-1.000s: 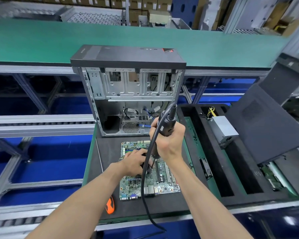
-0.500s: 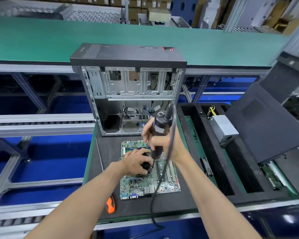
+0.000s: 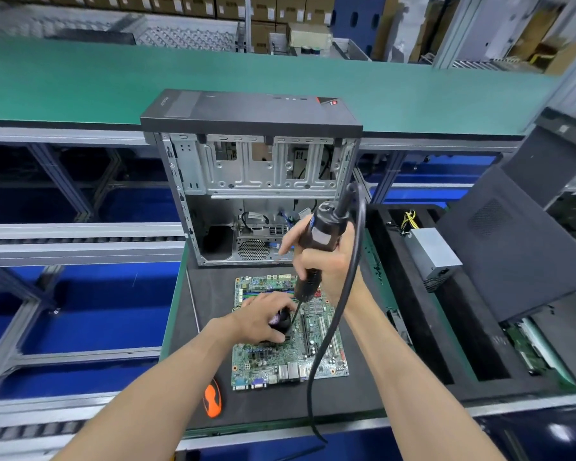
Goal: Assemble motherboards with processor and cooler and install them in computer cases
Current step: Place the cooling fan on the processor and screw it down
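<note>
A green motherboard (image 3: 293,361) lies flat on the black foam pallet (image 3: 210,331) in front of me. A black cooler (image 3: 281,322) sits on the board, and my left hand (image 3: 263,322) is pressed down over it. My right hand (image 3: 326,264) grips a black electric screwdriver (image 3: 320,234) held upright, its bit touching the board at the cooler's right edge. The tool's cable (image 3: 330,331) loops down across the board toward me. An open computer case (image 3: 253,181) stands upright just behind the board, its inside facing me.
An orange-handled tool (image 3: 212,398) lies on the foam left of the board's near edge. A silver power supply (image 3: 434,254) rests in a slot of the black tray (image 3: 413,327) to the right, beside a leaning black side panel (image 3: 512,247). A green conveyor (image 3: 80,81) runs behind.
My right hand has tilted the screwdriver more upright and shifted it slightly right, bit now at the cooler's right edge. The cable swung to the right of the tool. My left hand stayed on the cooler.
</note>
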Available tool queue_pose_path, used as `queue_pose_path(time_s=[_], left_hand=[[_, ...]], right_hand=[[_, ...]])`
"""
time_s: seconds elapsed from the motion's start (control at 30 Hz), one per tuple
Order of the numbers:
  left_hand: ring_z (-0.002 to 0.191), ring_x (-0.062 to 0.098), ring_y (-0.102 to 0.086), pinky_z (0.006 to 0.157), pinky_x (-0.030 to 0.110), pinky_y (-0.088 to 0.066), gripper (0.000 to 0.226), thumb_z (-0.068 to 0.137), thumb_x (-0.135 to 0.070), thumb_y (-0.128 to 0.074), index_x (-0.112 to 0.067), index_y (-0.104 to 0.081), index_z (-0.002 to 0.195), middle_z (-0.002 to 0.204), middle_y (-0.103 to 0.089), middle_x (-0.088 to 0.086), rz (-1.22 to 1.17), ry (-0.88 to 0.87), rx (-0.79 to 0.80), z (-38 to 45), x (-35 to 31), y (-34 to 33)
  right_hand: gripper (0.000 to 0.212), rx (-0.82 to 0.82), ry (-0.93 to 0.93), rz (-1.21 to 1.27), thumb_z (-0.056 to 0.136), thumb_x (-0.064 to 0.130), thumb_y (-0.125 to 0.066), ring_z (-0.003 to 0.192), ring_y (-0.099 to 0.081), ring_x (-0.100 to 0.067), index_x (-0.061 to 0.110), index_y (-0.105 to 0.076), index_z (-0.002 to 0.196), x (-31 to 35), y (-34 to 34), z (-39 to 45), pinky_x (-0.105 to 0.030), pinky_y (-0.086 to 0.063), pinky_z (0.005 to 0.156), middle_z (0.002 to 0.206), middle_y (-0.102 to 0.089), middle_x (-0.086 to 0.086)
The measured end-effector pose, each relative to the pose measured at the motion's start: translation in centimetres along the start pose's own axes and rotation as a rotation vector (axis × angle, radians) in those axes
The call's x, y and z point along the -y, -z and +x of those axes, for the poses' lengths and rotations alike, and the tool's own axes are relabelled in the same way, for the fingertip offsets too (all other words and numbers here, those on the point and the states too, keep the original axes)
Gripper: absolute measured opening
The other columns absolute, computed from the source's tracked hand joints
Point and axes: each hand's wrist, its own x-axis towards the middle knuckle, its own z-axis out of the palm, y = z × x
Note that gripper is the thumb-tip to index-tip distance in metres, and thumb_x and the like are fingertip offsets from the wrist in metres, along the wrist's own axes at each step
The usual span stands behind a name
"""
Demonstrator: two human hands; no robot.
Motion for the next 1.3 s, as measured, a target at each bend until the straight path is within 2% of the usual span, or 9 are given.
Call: queue_pose_path(time_s=[0.17, 0.3, 0.4, 0.5, 0.6, 0.7, 1.07, 1.2, 1.3], left_hand=[[0.129, 0.012, -0.045, 0.106, 0.026, -0.036, 0.077, 0.082, -0.011, -0.078, -0.025, -0.038, 0.147, 0.143, -0.046, -0.010, -0.235, 0.042, -0.035, -1.0, 1.4, 0.6], [0.118, 0.014, -0.055, 0.088, 0.020, -0.039, 0.077, 0.074, -0.025, -0.088, -0.030, -0.050, 0.141, 0.139, -0.057, -0.006, -0.279, 0.160, -0.244, -2.3, 3.0, 0.8], [0.089, 0.013, -0.064, 0.084, 0.029, -0.044, 0.065, 0.062, -0.048, -0.092, -0.036, -0.062, 0.119, 0.102, -0.072, -0.001, -0.340, 0.296, -0.368, -2.9, 3.5, 0.1], [0.062, -0.004, -0.054, 0.065, 0.015, -0.042, 0.051, 0.059, -0.052, -0.092, -0.041, -0.066, 0.102, 0.085, -0.067, -0.015, -0.478, 0.356, -0.420, -3.5, 3.8, -0.8], [0.079, -0.015, -0.055, 0.068, 0.009, -0.038, 0.046, 0.059, -0.051, -0.093, -0.043, -0.064, 0.094, 0.095, -0.062, -0.028, -0.557, 0.380, -0.487, -4.1, 3.8, -1.5], [0.100, -0.007, -0.054, 0.075, 0.017, -0.040, 0.048, 0.058, -0.053, -0.092, -0.041, -0.061, 0.093, 0.105, -0.062, -0.025, -0.592, 0.417, -0.530, -4.3, 3.7, -2.0], [0.093, -0.007, -0.055, 0.069, 0.019, -0.040, 0.050, 0.056, -0.068, -0.086, -0.046, -0.057, 0.091, 0.100, -0.067, -0.020, -0.560, 0.402, -0.514, -4.3, 4.4, -2.0], [0.105, 0.000, -0.056, 0.077, 0.027, -0.042, 0.051, 0.058, -0.070, -0.083, -0.043, -0.057, 0.092, 0.108, -0.066, -0.020, -0.543, 0.394, -0.483, -4.0, 4.8, -2.0], [0.102, -0.002, -0.056, 0.073, 0.018, -0.041, 0.051, 0.059, -0.071, -0.082, -0.044, -0.055, 0.092, 0.106, -0.065, -0.021, -0.535, 0.390, -0.467, -4.0, 5.0, -1.9]], right_hand=[[0.012, -0.060, 0.097, 0.038, 0.056, -0.010, -0.052, 0.035, -0.044, -0.029, -0.005, -0.059, 0.065, 1.4, -0.6, 1.7, -0.047, -0.033, 0.037, 0.066, -0.064, -0.021], [0.017, -0.120, 0.075, 0.074, 0.052, -0.013, -0.051, 0.045, -0.046, -0.032, -0.001, -0.060, 0.062, 0.9, -1.9, 2.0, -0.044, -0.032, 0.040, 0.061, -0.061, -0.015], [0.021, -0.150, 0.036, 0.069, 0.053, -0.013, -0.051, 0.043, -0.042, -0.037, -0.002, -0.061, 0.068, 0.0, -3.1, 2.2, -0.042, -0.032, 0.042, 0.058, -0.058, -0.018], [0.020, -0.163, 0.007, 0.091, 0.054, -0.012, -0.051, 0.045, -0.044, -0.028, -0.005, -0.060, 0.070, -0.7, -4.2, 2.3, -0.041, -0.032, 0.042, 0.058, -0.051, -0.027], [0.018, -0.169, 0.009, 0.112, 0.053, -0.011, -0.051, 0.045, -0.043, -0.026, -0.007, -0.058, 0.069, -1.3, -5.0, 2.7, -0.035, -0.032, 0.043, 0.058, -0.048, -0.030], [0.017, -0.160, 0.003, 0.106, 0.054, -0.011, -0.052, 0.044, -0.039, -0.033, -0.006, -0.059, 0.069, -2.1, -5.5, 2.9, -0.040, -0.030, 0.041, 0.058, -0.049, -0.030], [0.025, -0.116, -0.004, 0.115, 0.058, -0.010, -0.053, 0.042, -0.042, -0.025, 0.008, -0.064, 0.070, -4.2, -6.1, 3.4, -0.027, -0.035, 0.047, 0.052, -0.047, -0.026], [0.026, -0.104, -0.015, 0.098, 0.058, -0.011, -0.054, 0.043, -0.042, -0.026, 0.009, -0.064, 0.070, -4.3, -6.4, 3.5, -0.028, -0.036, 0.047, 0.053, -0.046, -0.028], [0.022, -0.104, -0.010, 0.084, 0.058, -0.011, -0.054, 0.042, -0.042, -0.026, 0.004, -0.063, 0.071, -4.2, -6.4, 3.6, -0.027, -0.036, 0.047, 0.054, -0.046, -0.029]])
